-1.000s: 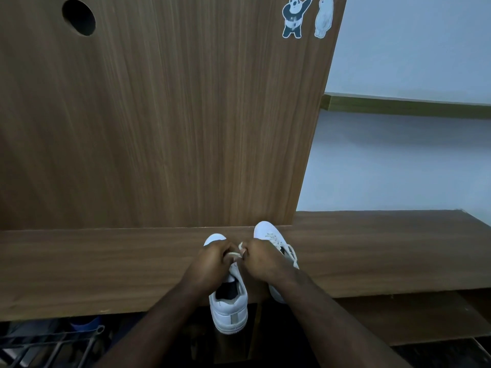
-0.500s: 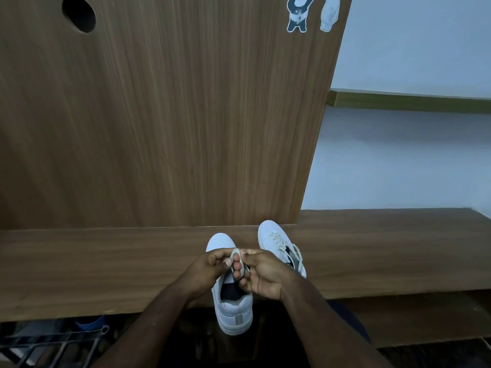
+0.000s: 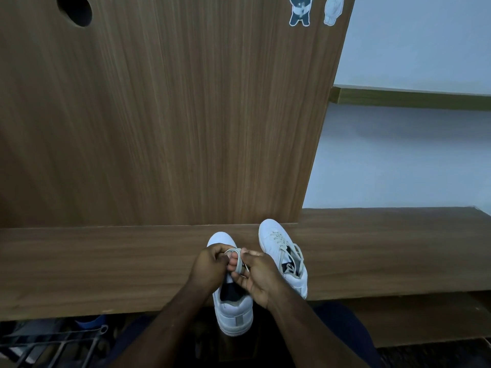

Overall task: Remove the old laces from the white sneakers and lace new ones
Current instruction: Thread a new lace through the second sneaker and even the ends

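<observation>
Dim cool light, soft shadows, wide-angle distortion

Two white sneakers [image 3: 233, 309] [image 3: 281, 251], two hands [image 3: 210, 266] [image 3: 260, 277], two bear stickers [image 3: 300, 9] [image 3: 333, 9].

Wooden shelf [image 3: 106, 266] runs under the hands, tall wood panel [image 3: 172, 115] behind them, two bear stickers [image 3: 300, 10] way up top, metal rack [image 3: 53, 343] lower left.

- sneakers [image 3: 233, 312]: smooth matt white, leather-looking
- lace [image 3: 238, 260]: flat beige cloth
- shelf [image 3: 106, 266] and back panel [image 3: 172, 115]: wood-grain laminate, slight sheen
- rack [image 3: 53, 338]: dark metal bars
</observation>
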Demonstrator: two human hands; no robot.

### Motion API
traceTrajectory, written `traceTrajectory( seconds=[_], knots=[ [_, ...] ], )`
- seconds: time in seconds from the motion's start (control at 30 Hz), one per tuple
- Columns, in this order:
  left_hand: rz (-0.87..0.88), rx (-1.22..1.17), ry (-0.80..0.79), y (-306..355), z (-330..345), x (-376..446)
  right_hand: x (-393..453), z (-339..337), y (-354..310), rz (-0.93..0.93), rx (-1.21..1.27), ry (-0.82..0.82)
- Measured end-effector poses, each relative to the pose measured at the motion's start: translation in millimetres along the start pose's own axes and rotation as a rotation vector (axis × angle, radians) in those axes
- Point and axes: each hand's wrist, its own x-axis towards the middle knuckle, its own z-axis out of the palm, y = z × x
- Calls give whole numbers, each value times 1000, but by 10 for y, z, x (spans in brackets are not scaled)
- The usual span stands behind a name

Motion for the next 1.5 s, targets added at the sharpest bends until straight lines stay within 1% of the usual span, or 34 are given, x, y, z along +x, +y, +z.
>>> traceTrajectory(
  seconds=[0.1, 0.17, 0.27, 0.33, 0.47, 0.57, 0.63, 0.7, 0.77, 0.83, 0.87, 0.9, 0.97, 1.0, 1.03, 1.1, 1.17, 1.23, 1.3, 1.43, 1.5],
  knots=[
    [36, 93, -37, -30, -18, 22, -13, 12, -13, 29, 30, 22],
    [40, 100, -104, -24, -56, 31, -17, -18, -38, 60, 67, 17],
    [59, 31, -235, 9, -102, -18, -7, -55, -61, 88, 138, 12],
    [34, -48, -277, 11, -95, -59, 5, -47, -50, 92, 163, 7],
    [-74, -228, -241, -83, -54, -60, 39, -3, 14, 63, 174, -33],
    [-146, -328, -165, -137, -69, 22, 60, -9, 51, 36, 185, -35],
    [-133, -265, -87, -145, -52, 63, 57, -12, 60, 30, 211, -27],
    [-83, -115, -24, -119, -22, 75, 34, -2, 57, 36, 246, -23],
    [-20, 21, -5, -112, -8, 72, 11, -12, 53, 45, 279, -10],
    [49, 153, 12, -140, -36, 90, 16, -59, 50, 27, 257, 41],
    [84, 226, 8, -155, -58, 93, 33, -109, 54, -3, 189, 92],
    [120, 302, -8, -165, -85, 88, 47, -159, 43, -51, 67, 149],
    [179, 439, -65, -163, -123, 71, 73, -260, -23, -218, -327, 253],
    [204, 499, -96, -154, -133, 67, 81, -301, -67, -319, -532, 250],
    [237, 560, -123, -140, -145, 68, 96, -319, -115, -399, -696, 193],
    [312, 693, -152, -114, -156, 80, 130, -312, -193, -469, -937, 33],
    [352, 769, -139, -80, -169, 109, 123, -265, -258, -462, -1047, -65],
    [349, 747, -123, -59, -178, 129, 125, -234, -297, -427, -1026, -42],
    [322, 667, -127, -56, -164, 122, 145, -223, -284, -383, -933, 11],
    [225, 519, -143, -94, -162, 56, 122, -217, -100, -254, -554, 57],
    [189, 507, -149, -179, -179, 9, 110, -264, 58, -229, -468, 113]
  ],
)
